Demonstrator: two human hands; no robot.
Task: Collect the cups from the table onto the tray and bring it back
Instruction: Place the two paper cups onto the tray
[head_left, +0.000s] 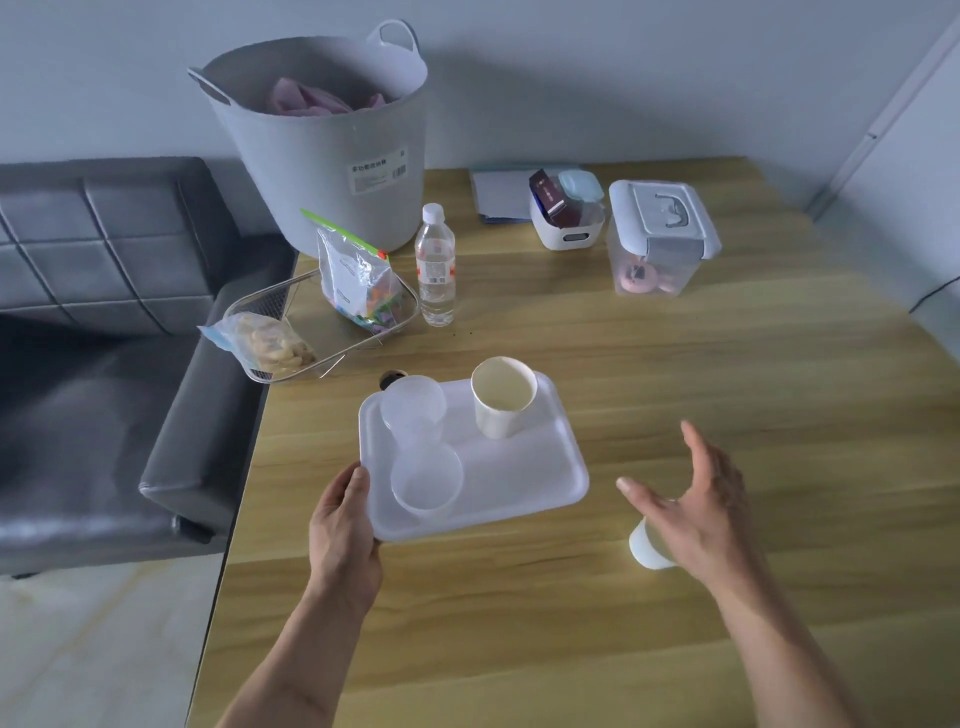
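A: Where the tabletop (675, 364) meets its left edge, what borders it?

B: A grey sofa (104, 312) stands just beside that edge, with bare floor nearer the camera. The white tray (519, 478) lies near the left edge, on the near half of the tabletop. The left hand (345, 525) grips the tray's near-left corner, thumb on the rim, fingers underneath.

A: State the tray contents.

B: Three cups: one paper cup (503, 397) upright at the far right of the tray, one clear plastic cup (413, 408) at the far left, a second clear cup (426, 480) in front of it, touching or overlapping it.

A: And the right hand (696, 514)?

B: Spread open, fingers apart, hovering above a fourth cup, a white one (647, 545), on the tabletop right of the tray. Contact cannot be determined.

A: Open room?

B: The right and near areas of the tabletop are bare wood. Between the tray and the fourth cup nothing intervenes.

A: Obstructions beyond the tray?

B: A wire basket (291, 338) with bagged items overhangs the left edge, just behind the tray. A water bottle (435, 265) stands beside it. A grey tub (322, 145) occupies the far-left corner. A small white bin (566, 218) and a lidded clear box (657, 239) stand at the far side, well apart from the tray.
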